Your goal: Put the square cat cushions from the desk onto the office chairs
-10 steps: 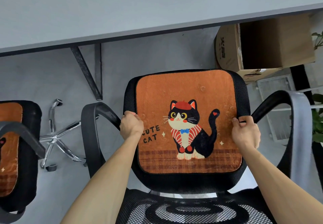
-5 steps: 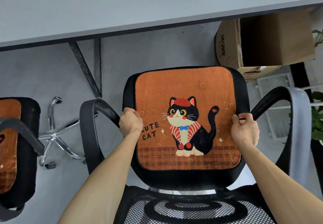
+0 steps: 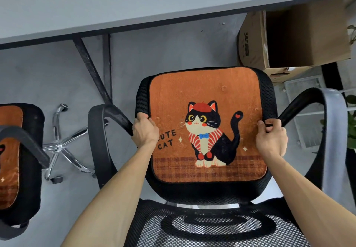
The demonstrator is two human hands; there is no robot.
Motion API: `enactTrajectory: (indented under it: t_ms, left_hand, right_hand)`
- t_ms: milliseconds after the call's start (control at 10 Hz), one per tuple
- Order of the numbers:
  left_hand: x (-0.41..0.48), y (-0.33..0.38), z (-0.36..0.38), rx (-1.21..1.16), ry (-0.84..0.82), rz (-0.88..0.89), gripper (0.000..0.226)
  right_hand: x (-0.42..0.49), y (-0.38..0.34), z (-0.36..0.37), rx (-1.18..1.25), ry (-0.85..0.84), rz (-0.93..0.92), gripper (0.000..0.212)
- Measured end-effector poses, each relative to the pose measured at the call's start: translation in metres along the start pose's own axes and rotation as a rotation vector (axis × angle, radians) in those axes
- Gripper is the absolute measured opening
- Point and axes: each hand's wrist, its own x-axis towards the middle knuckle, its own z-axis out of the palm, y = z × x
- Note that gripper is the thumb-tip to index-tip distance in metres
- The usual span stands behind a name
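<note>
Placement step: square orange plush cat cushion (image 3: 204, 92) lay flat on black mesh office chair (image 3: 202, 190) seat, left hand (image 3: 145, 131) and right hand (image 3: 270, 140) each gripping a side edge; next probably square it up, then let go.

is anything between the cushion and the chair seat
Nothing visible. The cushion already lies flat on the seat, with the left hand and right hand gripping its side edges.

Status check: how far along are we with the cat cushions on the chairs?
Done: one cat cushion lies on the left chair's seat. In hand: the second cushion lies flat on the middle chair, left hand and right hand gripping its side edges. Left: let go; only part of the desk shows, so any remaining cushions cannot be told.
</note>
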Motion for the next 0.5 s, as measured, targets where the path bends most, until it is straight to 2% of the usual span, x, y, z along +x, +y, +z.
enactTrajectory:
  t_ms: [100,200,300,400,500]
  left_hand:
    - [-0.016,-0.012,0.003,0.159,-0.038,0.254,0.045]
    - [-0.028,-0.021,0.007,0.422,-0.131,0.352,0.072]
    - [-0.030,-0.016,-0.002,0.563,-0.223,0.354,0.083]
    - [-0.031,-0.003,-0.025,0.720,-0.303,0.375,0.075]
    - [-0.038,0.023,-0.063,0.758,-0.291,0.475,0.053]
  right_hand:
    - [-0.017,0.001,-0.005,-0.213,-0.041,-0.191,0.037]
    - [-0.026,-0.002,-0.008,-0.380,-0.085,-0.236,0.046]
    - [-0.027,-0.015,-0.020,-0.523,-0.213,-0.213,0.053]
    - [-0.026,-0.041,-0.047,-0.724,-0.387,-0.193,0.056]
    - [-0.027,-0.081,-0.072,-0.761,-0.554,-0.265,0.052]
